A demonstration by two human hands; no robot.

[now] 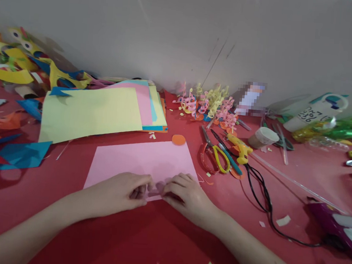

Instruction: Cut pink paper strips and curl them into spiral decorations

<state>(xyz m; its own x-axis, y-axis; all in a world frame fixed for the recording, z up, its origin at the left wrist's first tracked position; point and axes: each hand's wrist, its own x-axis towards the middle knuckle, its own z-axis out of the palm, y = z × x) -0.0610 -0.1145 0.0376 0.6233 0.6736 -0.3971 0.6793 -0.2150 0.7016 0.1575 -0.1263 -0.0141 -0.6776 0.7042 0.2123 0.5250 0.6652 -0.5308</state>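
Observation:
A pink paper sheet (143, 160) lies flat on the red table (143, 235) in front of me. My left hand (122, 193) and my right hand (186, 194) meet at the sheet's near edge. Both hands have their fingers curled and pinched on a small folded or rolled bit of that pink edge (154, 190). A small orange paper disc (178, 139) lies just past the sheet's far right corner.
A stack of yellow, pink and blue sheets (98, 113) lies behind. Paper scraps and yellow cut-outs (19, 66) fill the left. Curled paper pieces (208, 104), scissors (213, 155), a yellow glue gun (238, 147) with black cord, a tape roll (262, 138) and a purple tool (336, 226) sit right.

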